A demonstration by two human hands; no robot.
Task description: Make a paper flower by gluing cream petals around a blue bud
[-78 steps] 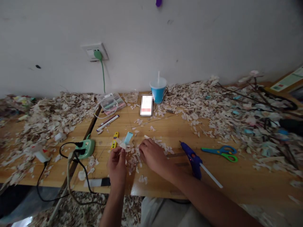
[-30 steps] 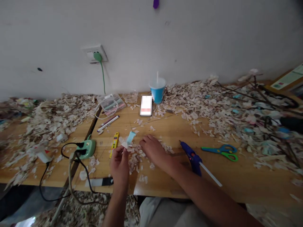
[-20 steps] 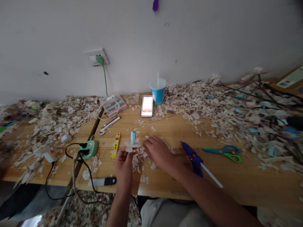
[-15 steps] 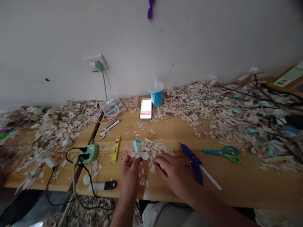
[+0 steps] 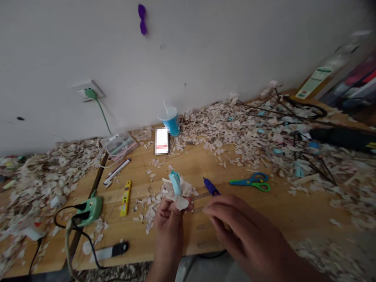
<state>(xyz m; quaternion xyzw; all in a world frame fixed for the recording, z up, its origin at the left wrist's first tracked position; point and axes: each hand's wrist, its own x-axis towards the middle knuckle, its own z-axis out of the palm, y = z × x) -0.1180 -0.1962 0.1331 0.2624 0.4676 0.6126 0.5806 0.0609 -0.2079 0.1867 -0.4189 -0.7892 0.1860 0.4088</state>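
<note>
My left hand (image 5: pixel 170 219) pinches a small paper flower between thumb and fingers. It has a rolled light-blue piece (image 5: pixel 175 183) standing up in the middle and pale, thin petals (image 5: pixel 181 203) around its base. My right hand (image 5: pixel 243 223) is to the right with fingers curled, lying over a purple-blue glue gun (image 5: pixel 210 187). Only the gun's front end with the nozzle shows clearly; its rear is behind the hand. Whether the fingers grip the gun is hidden. Loose pale petals (image 5: pixel 152 211) lie under and beside the left hand.
Blue-green scissors (image 5: pixel 251 181) lie right of the gun. Leftward are a yellow cutter-blade case (image 5: pixel 125 199), a scraper (image 5: pixel 110 251), pens (image 5: pixel 117 171) and a green power strip (image 5: pixel 92 209) with cords. A blue cup (image 5: pixel 170 122), petal heaps (image 5: pixel 205 125) and dark branches (image 5: pixel 293 111) line the wall.
The view has turned right. My right hand has left the petals near the left hand and moved right, over the glue gun. The left hand has raised the flower a little, still holding it.
</note>
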